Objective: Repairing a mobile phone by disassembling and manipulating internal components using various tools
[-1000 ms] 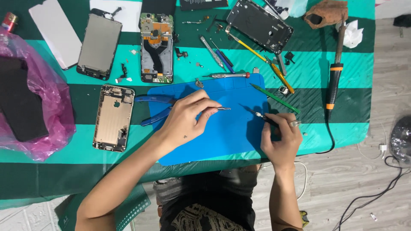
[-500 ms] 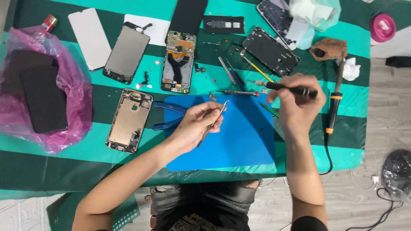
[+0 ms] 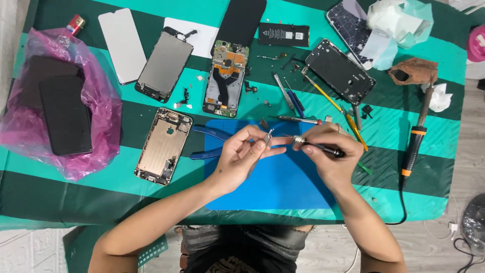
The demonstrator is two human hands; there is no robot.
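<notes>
Head view: left hand pinches slim metal tweezers, fingers closed on them; right hand grips a thin dark screwdriver, its knurled tip just beside the tweezers, both over the smooth blue mat. Risk: a tiny part, too small to make out, could slip and vanish among loose bits on the striped table. Blue-handled pliers lie close; a bare metal phone frame sits near.
</notes>
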